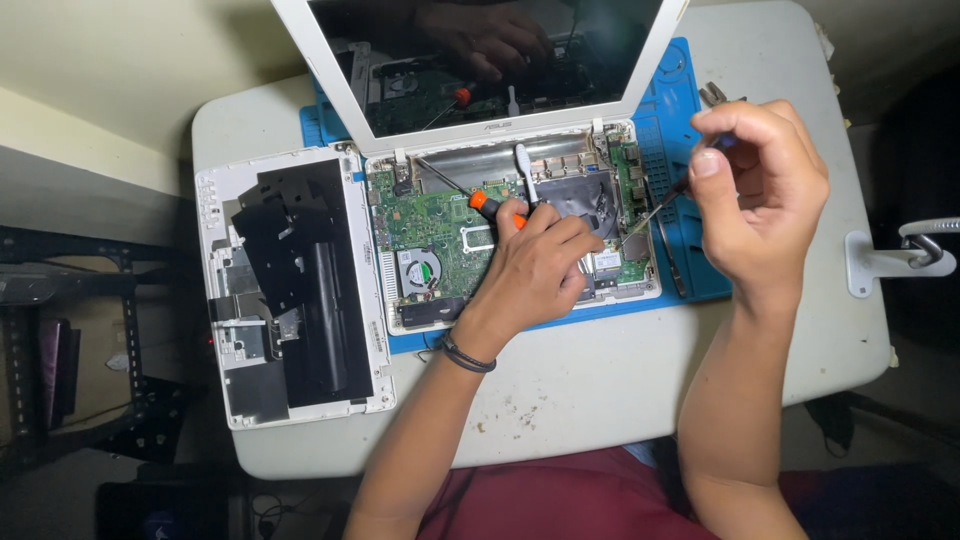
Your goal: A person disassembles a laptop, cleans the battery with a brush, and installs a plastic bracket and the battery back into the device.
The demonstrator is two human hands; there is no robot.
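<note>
From the head camera, my left hand (535,270) rests curled on the opened laptop (510,235), seemingly gripping the orange-handled screwdriver (487,205). My right hand (760,190) pinches a thin screwdriver (655,210) aimed at the green motherboard (440,235); a slip could gouge it.

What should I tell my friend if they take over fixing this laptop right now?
Left hand: rests on the open laptop, next to an orange-handled screwdriver and a white stick tool.
Right hand: pinches a thin screwdriver, tip down at the board's right side.
Things: the laptop sits on a blue mat; its white bottom cover lies flipped over to the left on the table.
Done: cover off, green board and fan showing.
Left: board is in place; which screws remain is too small to tell.
</note>
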